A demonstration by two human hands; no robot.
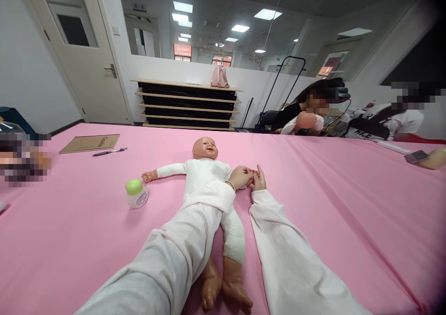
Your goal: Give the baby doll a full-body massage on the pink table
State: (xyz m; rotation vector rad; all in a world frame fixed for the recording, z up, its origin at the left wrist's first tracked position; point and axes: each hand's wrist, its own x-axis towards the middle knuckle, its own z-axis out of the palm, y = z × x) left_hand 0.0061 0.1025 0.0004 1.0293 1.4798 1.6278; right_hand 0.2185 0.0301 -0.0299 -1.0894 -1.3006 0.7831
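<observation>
A baby doll (205,171) in a white outfit lies on its back on the pink-covered table, head away from me, bare feet toward me. My left hand (240,177), with a beaded bracelet at the wrist, reaches across the doll's body. Its fingers are closed on the doll's hand (251,176) at the right side. From the other side my right hand (259,179) grips the same small hand, one digit pointing up. My fingers partly cover that doll hand. Left of the doll stands a white jar (138,198) with a green lid, upright and closed.
A brown notebook (90,143) and a pen (109,152) lie at the far left of the pink cloth (334,203). Beyond the table are a shelf (188,102) with a pink backpack (219,76), a folding trolley (281,89) and two people, one holding another doll (306,120).
</observation>
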